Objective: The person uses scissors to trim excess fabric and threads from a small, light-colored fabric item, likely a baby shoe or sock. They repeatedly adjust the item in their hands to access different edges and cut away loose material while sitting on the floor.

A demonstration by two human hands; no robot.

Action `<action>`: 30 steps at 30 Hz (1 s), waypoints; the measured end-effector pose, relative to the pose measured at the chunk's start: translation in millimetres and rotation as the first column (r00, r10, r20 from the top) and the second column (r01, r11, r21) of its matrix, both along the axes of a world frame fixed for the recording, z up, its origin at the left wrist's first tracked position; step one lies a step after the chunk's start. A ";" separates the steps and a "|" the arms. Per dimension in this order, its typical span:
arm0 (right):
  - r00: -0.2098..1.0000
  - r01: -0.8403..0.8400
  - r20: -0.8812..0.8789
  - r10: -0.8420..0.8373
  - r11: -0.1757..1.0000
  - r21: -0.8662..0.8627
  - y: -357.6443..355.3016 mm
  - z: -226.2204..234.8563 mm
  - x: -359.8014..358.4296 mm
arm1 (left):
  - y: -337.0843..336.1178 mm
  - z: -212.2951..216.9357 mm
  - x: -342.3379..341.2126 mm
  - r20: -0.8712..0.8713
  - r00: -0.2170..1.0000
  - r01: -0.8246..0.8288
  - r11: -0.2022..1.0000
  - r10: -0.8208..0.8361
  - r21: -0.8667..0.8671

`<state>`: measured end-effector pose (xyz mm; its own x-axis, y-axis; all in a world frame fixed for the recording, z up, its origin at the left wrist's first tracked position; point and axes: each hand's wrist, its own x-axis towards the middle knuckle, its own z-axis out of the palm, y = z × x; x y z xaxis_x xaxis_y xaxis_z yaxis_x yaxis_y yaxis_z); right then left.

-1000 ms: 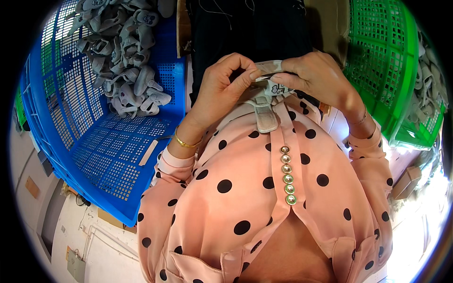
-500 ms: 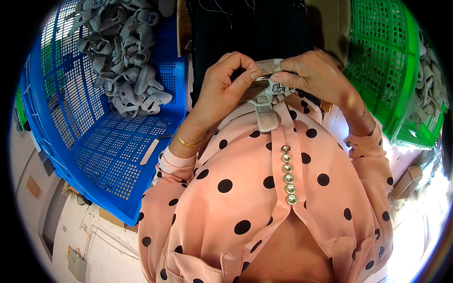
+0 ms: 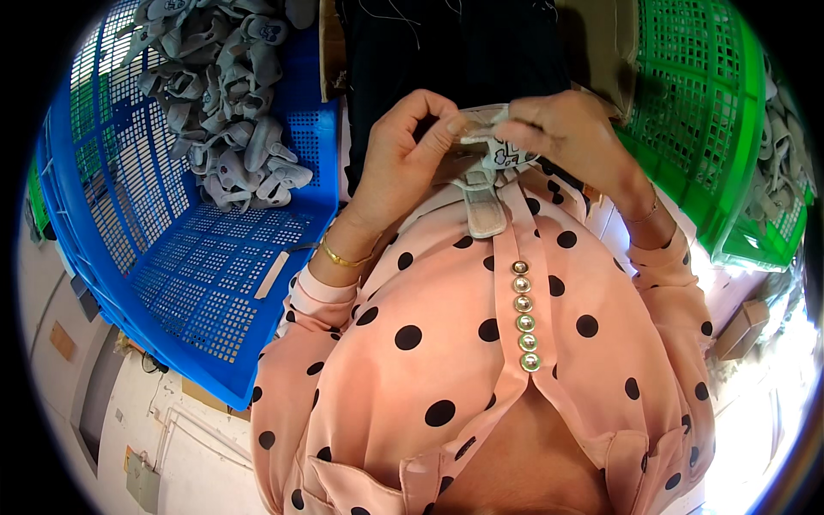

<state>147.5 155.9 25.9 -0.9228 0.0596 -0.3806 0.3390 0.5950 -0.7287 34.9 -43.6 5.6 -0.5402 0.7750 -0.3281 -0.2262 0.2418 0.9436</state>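
1. L hand point(image 3: 405, 159) in tight on the L end of a pale grey shoe upper point(image 3: 474, 178), thumb and index closed in a pinch at its rim, other fingers curled.
2. R hand point(image 3: 573, 142) at the upper's R end, fingers bent, tips blurred; can't tell how firmly they're closed, or if a tool's tucked in there.
3. Upper itself sits btwn both hands, right by the front of the polka-dot blouse point(image 3: 463, 300); dark print point(image 3: 511, 155) shows just under the R fingers, rounded strap point(image 3: 487, 216) hangs over the blouse.
4. Tech. tip, my read: L pinch goes close to the working spot, rim taut but not stretched — limp fabric would prob. fold under the fingertips.
5. R side wants short, light moves along the edge, clear of the L thumb and the print; a hard tug could pull the piece out of shape.
6. Strap's best hanging free like that, else it might get caught; rim tilted to the light for a better look.
7. Nearby: blue basket point(image 3: 230, 382) on the L w/ a heap of grey uppers point(image 3: 236, 107), green basket point(image 3: 687, 163) on the R, loose thread point(image 3: 393, 17) on the black trousers point(image 3: 455, 56).
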 end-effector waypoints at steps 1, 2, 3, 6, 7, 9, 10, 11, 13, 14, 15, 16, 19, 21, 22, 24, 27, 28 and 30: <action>0.997 0.072 0.012 -0.072 0.994 -0.086 1.2 -4.2 1.0 | -0.3 -0.1 0.1 0.045 0.998 -0.035 0.999 0.035 -0.003; 0.992 0.120 -0.019 -0.124 0.980 -0.159 0.2 -7.7 3.2 | -0.9 -2.9 -0.3 0.089 0.994 -0.064 0.997 0.061 0.030; 0.983 0.165 -0.046 -0.180 0.959 -0.232 -1.4 -11.6 6.0 | -1.5 -7.8 -1.4 0.135 0.987 -0.093 0.994 0.084 0.063; 0.963 0.199 -0.111 -0.246 0.925 -0.324 -16.6 -17.0 9.3 | -0.3 -5.5 -5.6 0.169 0.981 -0.111 0.990 0.095 0.086; 0.959 0.195 -0.132 -0.250 0.922 -0.334 -21.2 -17.8 9.4 | 0.4 -2.8 -7.2 0.163 0.982 -0.104 0.991 0.090 0.082; 0.963 0.196 -0.124 -0.239 0.939 -0.284 -21.6 -20.3 8.6 | -2.6 1.3 -12.6 0.157 0.987 -0.045 0.998 0.039 0.035; 0.960 0.208 -0.123 -0.250 0.937 -0.281 -21.9 -21.1 8.6 | -3.4 3.1 -15.5 0.155 0.988 -0.015 1.000 0.013 0.012; 0.957 0.221 -0.121 -0.262 0.935 -0.278 -22.0 -21.7 8.5 | -3.1 4.0 -17.8 0.129 0.991 0.043 0.999 -0.040 -0.019; 0.957 0.218 -0.133 -0.257 0.943 -0.253 -22.6 -24.3 8.9 | -2.7 4.4 -20.8 0.082 0.986 0.153 0.984 -0.146 -0.087; 0.957 0.216 -0.139 -0.254 0.946 -0.241 -22.8 -25.4 9.0 | 0.1 5.1 -22.2 0.037 0.986 0.167 0.983 -0.164 -0.075; 0.956 0.217 -0.146 -0.256 0.947 -0.239 -23.5 -25.9 9.2 | 4.1 6.0 -23.4 -0.007 0.983 0.181 0.981 -0.182 -0.064; 0.954 0.217 -0.153 -0.257 0.947 -0.237 -24.2 -26.2 9.3 | 6.7 5.8 -24.6 -0.052 0.979 0.196 0.979 -0.199 -0.055; 0.944 0.232 -0.178 -0.279 0.941 -0.245 -25.3 -27.1 8.8 | 8.3 -0.9 -27.9 -0.239 0.950 0.209 0.978 -0.201 0.006; 0.945 0.248 -0.146 -0.292 0.933 -0.259 -25.0 -25.1 8.1 | 11.3 3.4 -27.8 -0.435 0.890 0.148 0.989 -0.138 -0.009; 0.950 0.256 -0.105 -0.293 0.929 -0.267 -24.6 -21.4 7.8 | 12.3 4.9 -28.0 -0.526 0.844 0.117 0.993 -0.106 -0.012; 0.950 0.272 -0.072 -0.303 0.920 -0.283 -24.4 -20.7 7.6 | 9.4 -0.6 -31.2 -0.422 0.904 -0.083 0.996 0.070 -0.012; 0.943 0.292 -0.072 -0.326 0.908 -0.301 -25.2 -24.5 8.2 | 4.0 -0.7 -47.5 -0.653 0.755 -0.221 0.960 0.056 -0.173; 0.943 0.298 -0.055 -0.329 0.906 -0.301 -24.9 -24.2 7.9 | 1.2 -5.5 -52.8 -0.783 0.622 -0.178 0.975 0.006 -0.134; 0.937 0.301 -0.078 -0.340 0.901 -0.311 -25.1 -26.2 7.6 | -1.1 -0.5 -49.5 -0.809 0.586 -0.085 0.988 -0.054 -0.127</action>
